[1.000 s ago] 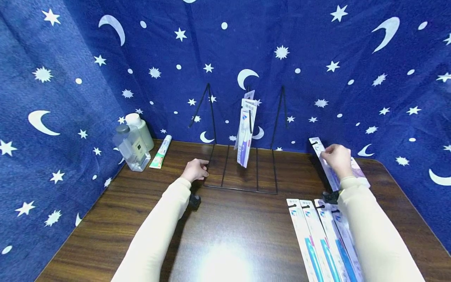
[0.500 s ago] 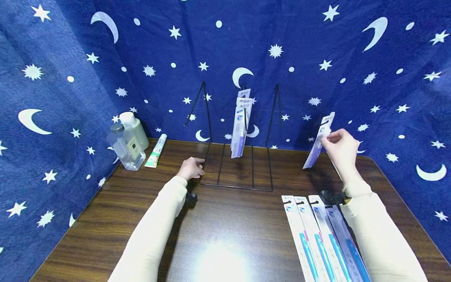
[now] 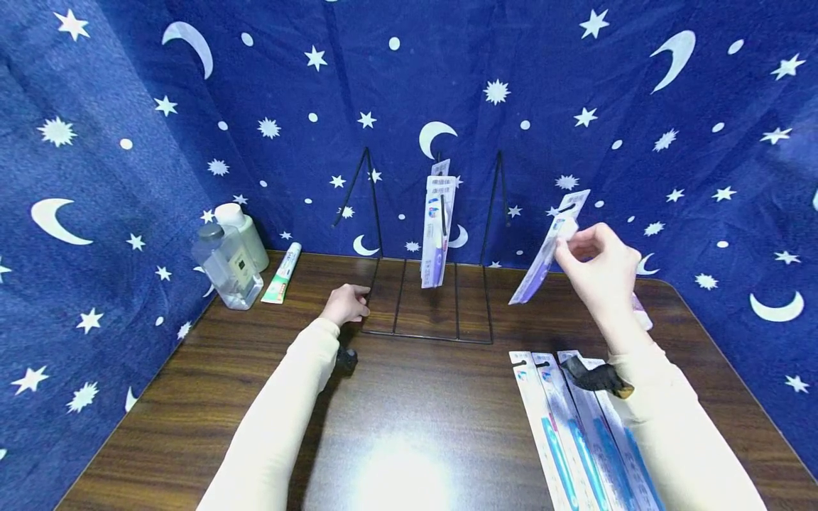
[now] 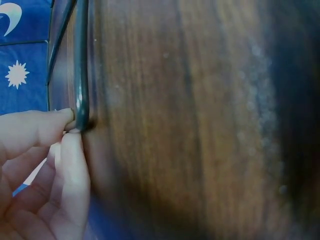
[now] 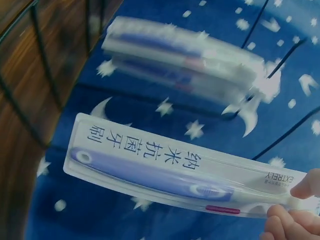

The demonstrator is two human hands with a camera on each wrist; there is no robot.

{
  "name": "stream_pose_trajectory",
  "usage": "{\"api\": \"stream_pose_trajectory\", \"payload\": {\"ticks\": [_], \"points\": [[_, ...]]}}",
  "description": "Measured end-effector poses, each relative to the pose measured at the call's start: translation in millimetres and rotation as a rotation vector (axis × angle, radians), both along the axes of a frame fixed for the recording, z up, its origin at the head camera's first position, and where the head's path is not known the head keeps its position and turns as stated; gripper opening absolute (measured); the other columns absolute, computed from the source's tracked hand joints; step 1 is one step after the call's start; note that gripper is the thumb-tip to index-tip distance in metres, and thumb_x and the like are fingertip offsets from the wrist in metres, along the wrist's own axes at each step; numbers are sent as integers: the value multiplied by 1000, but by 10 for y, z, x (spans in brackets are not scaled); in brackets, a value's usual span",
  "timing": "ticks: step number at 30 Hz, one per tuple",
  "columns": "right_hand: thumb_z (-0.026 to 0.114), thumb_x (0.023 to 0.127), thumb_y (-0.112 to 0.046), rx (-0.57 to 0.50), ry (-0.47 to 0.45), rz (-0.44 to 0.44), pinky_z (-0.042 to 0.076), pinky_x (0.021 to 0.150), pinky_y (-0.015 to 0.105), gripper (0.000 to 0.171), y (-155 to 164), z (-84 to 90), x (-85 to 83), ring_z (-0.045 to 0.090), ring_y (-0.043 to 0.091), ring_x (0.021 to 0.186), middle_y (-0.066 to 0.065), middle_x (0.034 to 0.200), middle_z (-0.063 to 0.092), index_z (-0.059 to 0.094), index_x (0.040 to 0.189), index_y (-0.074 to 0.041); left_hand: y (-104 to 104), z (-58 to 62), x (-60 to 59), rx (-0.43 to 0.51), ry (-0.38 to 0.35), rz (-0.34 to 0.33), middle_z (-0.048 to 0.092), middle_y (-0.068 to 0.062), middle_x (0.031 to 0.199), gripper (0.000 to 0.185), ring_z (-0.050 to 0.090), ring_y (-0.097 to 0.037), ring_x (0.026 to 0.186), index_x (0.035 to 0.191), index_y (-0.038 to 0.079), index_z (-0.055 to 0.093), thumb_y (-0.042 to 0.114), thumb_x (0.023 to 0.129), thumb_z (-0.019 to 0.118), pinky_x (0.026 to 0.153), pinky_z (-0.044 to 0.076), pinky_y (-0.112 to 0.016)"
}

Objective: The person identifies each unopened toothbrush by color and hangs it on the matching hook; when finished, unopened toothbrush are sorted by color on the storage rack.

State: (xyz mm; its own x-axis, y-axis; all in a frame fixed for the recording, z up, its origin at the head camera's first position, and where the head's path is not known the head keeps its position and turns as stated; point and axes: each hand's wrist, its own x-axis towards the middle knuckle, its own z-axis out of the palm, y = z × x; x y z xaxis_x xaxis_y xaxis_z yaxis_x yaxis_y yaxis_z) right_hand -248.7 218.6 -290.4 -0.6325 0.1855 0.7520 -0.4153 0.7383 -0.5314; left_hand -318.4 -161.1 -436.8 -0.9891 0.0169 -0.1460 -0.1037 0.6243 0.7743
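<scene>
My right hand (image 3: 601, 262) pinches a packaged toothbrush (image 5: 150, 165) near its top end, in the air right of the rack. The brush has a purple handle and sits in a white, clear-fronted pack, tilted with its lower end to the left. At the left, my left hand (image 3: 345, 305) pinches the side of the black wire rack (image 3: 441, 340) between thumb and fingertips; the left wrist view shows the wire (image 4: 81, 75) at those fingertips. Several purple toothbrush packs (image 3: 437, 234) hang on the rack's middle hook.
Several blue toothbrush packs (image 3: 543, 419) lie in a row at the front right, partly under my right forearm. Another purple pack (image 3: 641, 318) lies behind my right wrist. Two bottles (image 3: 233, 266) and a toothpaste tube (image 3: 282, 273) are at the back left, before a starry blue cloth.
My right hand has lifted the purple toothbrush pack off the table at the right and carried it left toward the rack. My left hand stays at the rack's side.
</scene>
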Motion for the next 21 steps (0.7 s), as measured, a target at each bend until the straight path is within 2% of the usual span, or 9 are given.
{"api": "stream_pose_trajectory", "payload": {"ticks": [6, 10, 13, 17, 21], "points": [[66, 75, -12, 16, 83, 86, 36, 58, 4, 12, -252, 64, 208, 48, -17, 61, 13, 66, 67, 63, 74, 0, 6, 21, 8, -6, 10, -1, 62, -11, 86, 57, 56, -8, 52, 124, -3, 60, -10, 68, 67, 52, 56, -21], [67, 75, -10, 53, 134, 157, 39, 61, 6, 10, -425, 42, 300, 52, -7, 61, 9, 64, 66, 63, 73, -2, 3, 32, 17, -12, 9, -2, 62, -11, 86, 57, 56, -7, 52, 125, -3, 60, -10, 68, 67, 52, 56, -20], [68, 75, -10, 71, 148, 204, 40, 62, 8, 11, -534, 11, 356, 53, -1, 61, 7, 64, 65, 62, 73, -1, -1, 31, 13, -7, 5, -3, 62, -11, 86, 58, 56, -7, 52, 125, -3, 59, -10, 68, 67, 52, 56, -20], [69, 75, -11, 78, 159, 223, 40, 60, 11, 11, -674, -42, 402, 55, 7, 60, 6, 64, 64, 62, 73, -3, -5, 24, 0, -8, 1, -1, 62, -12, 88, 58, 55, -7, 52, 126, -2, 59, -9, 68, 67, 51, 56, -20], [69, 75, -11, 124, 174, 246, 43, 57, 22, 9, -834, -96, 407, 58, 17, 59, 6, 65, 64, 63, 75, -3, 1, 14, -9, -23, -4, -3, 62, -11, 88, 58, 55, -7, 52, 126, -2, 59, -9, 69, 67, 51, 55, -19]]}}
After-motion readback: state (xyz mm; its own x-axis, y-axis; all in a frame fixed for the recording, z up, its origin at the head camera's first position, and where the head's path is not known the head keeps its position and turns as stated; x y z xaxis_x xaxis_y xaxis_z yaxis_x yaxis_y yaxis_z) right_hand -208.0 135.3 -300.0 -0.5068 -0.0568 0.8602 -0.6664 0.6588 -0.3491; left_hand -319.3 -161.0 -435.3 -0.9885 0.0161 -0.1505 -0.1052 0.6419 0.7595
